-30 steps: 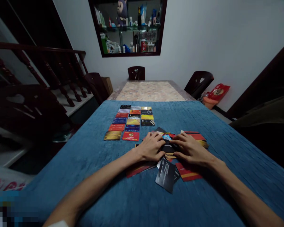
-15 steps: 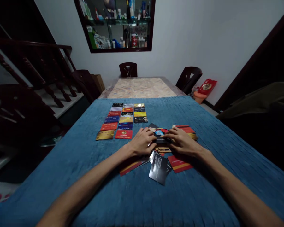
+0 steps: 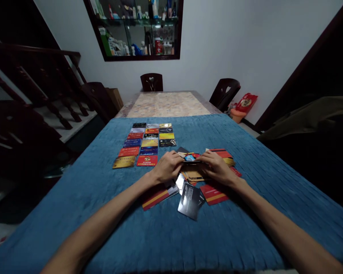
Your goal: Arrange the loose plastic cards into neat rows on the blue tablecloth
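Observation:
My left hand (image 3: pixel 168 166) and my right hand (image 3: pixel 218 167) pinch a dark plastic card (image 3: pixel 191 162) by its two ends, over a loose heap of cards. The card is tilted nearly edge-on to me, so its face is hidden. Below it lie a tan card (image 3: pixel 196 176) and a blue-patterned card shows just behind (image 3: pixel 190 157). Nearer to me are a dark grey card (image 3: pixel 189 202), a red card with an orange stripe (image 3: pixel 214 195) and a striped red card (image 3: pixel 154 199). Beside my right hand, more red cards (image 3: pixel 223 153) overlap.
Several cards lie in three columns on the left, with a gold card (image 3: pixel 124 162) and a red card (image 3: pixel 147 160) at the near ends. A blue cloth (image 3: pixel 125 232) covers the near part of the table (image 3: pixel 165 103). Dark chairs (image 3: pixel 152 82) stand around it.
The dark card was lying flatter with its face showing; both hands have now raised and tipped it edge-on. The whole view has shifted slightly; the columns of cards stay as they were.

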Demonstrator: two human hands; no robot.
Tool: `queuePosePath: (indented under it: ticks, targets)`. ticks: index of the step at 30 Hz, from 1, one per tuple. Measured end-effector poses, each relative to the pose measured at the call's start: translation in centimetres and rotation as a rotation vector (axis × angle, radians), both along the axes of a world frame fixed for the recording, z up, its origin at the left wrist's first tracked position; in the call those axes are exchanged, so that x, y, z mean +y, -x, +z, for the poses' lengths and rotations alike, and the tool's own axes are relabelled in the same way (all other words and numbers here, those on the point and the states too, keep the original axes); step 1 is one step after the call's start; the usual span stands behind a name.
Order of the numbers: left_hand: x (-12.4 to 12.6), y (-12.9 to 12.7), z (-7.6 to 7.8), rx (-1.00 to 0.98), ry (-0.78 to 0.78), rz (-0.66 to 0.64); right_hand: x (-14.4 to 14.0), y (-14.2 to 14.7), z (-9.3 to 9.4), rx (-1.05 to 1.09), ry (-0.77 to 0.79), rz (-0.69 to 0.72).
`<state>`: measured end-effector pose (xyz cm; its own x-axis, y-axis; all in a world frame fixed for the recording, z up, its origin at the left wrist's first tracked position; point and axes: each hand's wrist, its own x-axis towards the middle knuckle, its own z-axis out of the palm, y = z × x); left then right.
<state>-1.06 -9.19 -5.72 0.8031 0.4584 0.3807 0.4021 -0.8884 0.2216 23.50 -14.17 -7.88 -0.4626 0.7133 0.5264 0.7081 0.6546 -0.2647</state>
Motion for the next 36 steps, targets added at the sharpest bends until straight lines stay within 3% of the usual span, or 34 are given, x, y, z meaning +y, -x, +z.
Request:
queuePosePath:
  ticks: [10, 22, 36]
  targets:
    - [0.9, 0.3, -0.8, -0.155, 0.098, 0.019, 0.1, 0.6, -0.4, 0.069, -0.009, -0.058]
    - [0.8, 0.5, -0.9, -0.179, 0.14, 0.08, 0.3, 0.9, -1.0, 0.084, -0.011, -0.163]
    - [1.7, 1.0, -0.8, -0.282, 0.148, 0.167, 0.3, 2.3, -0.9, 0.036, -0.237, -0.198]
